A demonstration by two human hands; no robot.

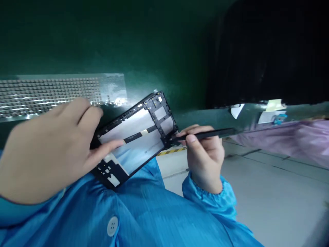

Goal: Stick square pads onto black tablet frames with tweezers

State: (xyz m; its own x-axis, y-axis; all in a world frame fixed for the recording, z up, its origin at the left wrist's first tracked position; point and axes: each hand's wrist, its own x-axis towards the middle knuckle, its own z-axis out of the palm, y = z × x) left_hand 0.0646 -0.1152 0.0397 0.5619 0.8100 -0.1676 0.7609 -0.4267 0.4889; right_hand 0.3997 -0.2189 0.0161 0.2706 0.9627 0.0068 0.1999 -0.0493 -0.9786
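A phone frame (138, 137), black at its edges with a silvery middle and a dark flex strip, is tilted above my lap near the table edge. My left hand (56, 147) grips its left end, thumb over the inner face and the other fingers curled behind the far edge. In my right hand (205, 154) is a black pen-like tool (210, 133), pinched between thumb and fingers. The tip of the tool meets the lower right corner of the frame, where the exact contact is too dark to tell.
On the green table (154, 44) at the left lies a clear sheet with rows of small parts (51, 91). A large black shape (269, 51) covers the upper right. Another person's pink sleeve (290, 139) reaches in from the right, near papers and a small blue object (279, 119).
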